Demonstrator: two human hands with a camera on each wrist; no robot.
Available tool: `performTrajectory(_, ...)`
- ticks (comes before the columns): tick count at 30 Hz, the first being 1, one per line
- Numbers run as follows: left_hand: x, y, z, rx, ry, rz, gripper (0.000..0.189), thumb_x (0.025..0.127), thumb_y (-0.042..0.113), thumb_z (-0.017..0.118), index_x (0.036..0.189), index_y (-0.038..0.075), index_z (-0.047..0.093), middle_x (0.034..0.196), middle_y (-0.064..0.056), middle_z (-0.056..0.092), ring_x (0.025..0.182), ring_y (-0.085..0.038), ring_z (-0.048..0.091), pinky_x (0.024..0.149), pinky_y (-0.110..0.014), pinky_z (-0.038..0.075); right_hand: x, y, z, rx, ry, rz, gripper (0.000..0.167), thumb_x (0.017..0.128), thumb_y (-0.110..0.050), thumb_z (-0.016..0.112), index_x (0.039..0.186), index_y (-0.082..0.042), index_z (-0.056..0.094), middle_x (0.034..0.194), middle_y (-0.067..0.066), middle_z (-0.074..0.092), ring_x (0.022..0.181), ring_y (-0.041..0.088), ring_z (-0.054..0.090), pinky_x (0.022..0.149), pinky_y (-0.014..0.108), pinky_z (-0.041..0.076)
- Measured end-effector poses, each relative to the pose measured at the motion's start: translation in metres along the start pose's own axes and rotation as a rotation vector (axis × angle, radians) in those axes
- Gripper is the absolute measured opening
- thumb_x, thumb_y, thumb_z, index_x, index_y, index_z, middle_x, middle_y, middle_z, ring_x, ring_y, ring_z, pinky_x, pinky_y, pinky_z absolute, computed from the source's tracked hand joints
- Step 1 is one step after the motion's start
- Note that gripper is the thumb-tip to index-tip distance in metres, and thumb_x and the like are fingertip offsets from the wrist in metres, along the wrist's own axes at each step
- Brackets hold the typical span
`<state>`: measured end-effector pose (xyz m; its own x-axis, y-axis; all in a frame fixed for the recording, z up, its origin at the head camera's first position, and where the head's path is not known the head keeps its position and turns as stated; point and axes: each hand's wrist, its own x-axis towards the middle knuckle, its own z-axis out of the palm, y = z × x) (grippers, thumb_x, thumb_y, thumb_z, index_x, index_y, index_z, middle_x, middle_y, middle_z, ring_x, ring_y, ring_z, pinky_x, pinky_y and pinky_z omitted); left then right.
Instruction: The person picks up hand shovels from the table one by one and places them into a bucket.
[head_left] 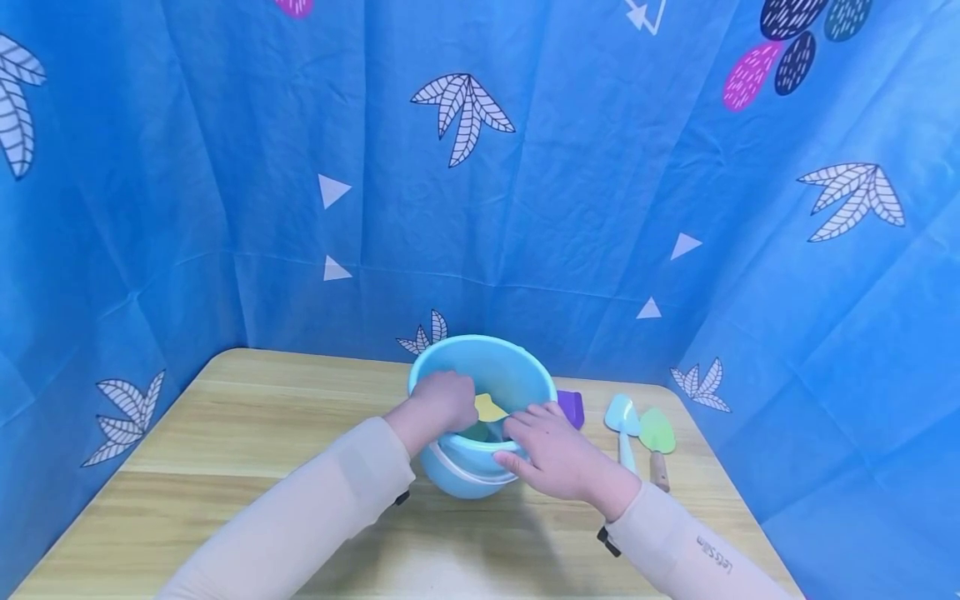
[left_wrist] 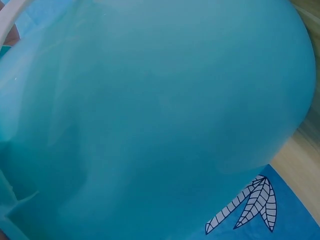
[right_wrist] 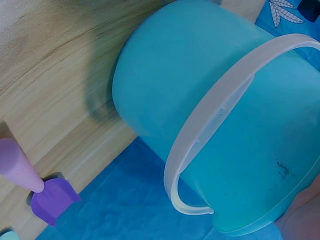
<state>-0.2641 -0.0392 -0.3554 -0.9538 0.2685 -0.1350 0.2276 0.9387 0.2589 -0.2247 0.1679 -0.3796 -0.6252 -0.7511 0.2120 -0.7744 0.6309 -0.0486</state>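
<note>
A light blue toy bucket (head_left: 480, 479) with a white handle (right_wrist: 215, 107) stands on the table between my hands. My left hand (head_left: 444, 402) grips its left rim with bent fingers; the fingertips are hidden. On the near right rim, my right hand (head_left: 551, 450) holds on with the thumb outside and the fingers over the edge. Inside the bucket lie a yellow piece (head_left: 489, 407) and a green piece (head_left: 476, 432), both partly covered. In the left wrist view, the bucket's outer wall (left_wrist: 165, 110) fills most of the picture.
Right of the bucket lie a purple shovel (right_wrist: 54, 200) with a pink handle, a light blue shovel (head_left: 622, 414) and a green shovel (head_left: 657, 431) with a brown handle. The wooden table (head_left: 300, 400) meets a blue patterned cloth (head_left: 480, 208) at the back and sides.
</note>
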Motion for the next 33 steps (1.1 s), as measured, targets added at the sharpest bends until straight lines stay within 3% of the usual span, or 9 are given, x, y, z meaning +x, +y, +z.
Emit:
performTrajectory(11,0.002,0.004,-0.001,0.006,-0.035,-0.021,0.016,0.091,0.018,0.062,0.076,0.015,0.064,0.07,-0.001,0.057,0.067,-0.018,0.054,0.071,-0.034,0.047,0.0,-0.001,0.001,-0.007,-0.004,0.006,0.038,0.103,-0.055,0.04,0.098,-0.021,0.057,0.085,-0.014,0.047,0.089,0.009,0.044,0.088,0.035,0.037)
performTrajectory(33,0.011,0.006,0.003,-0.048,-0.065,-0.076,0.015,0.091,0.016,0.063,0.076,0.015,0.066,0.07,-0.003,0.056,0.066,-0.019,0.055,0.067,-0.033,0.048,0.0,-0.001,0.0,0.005,-0.011,0.01,0.041,0.103,-0.055,0.04,0.104,-0.02,0.06,0.088,-0.014,0.05,0.092,0.009,0.046,0.089,0.036,0.037)
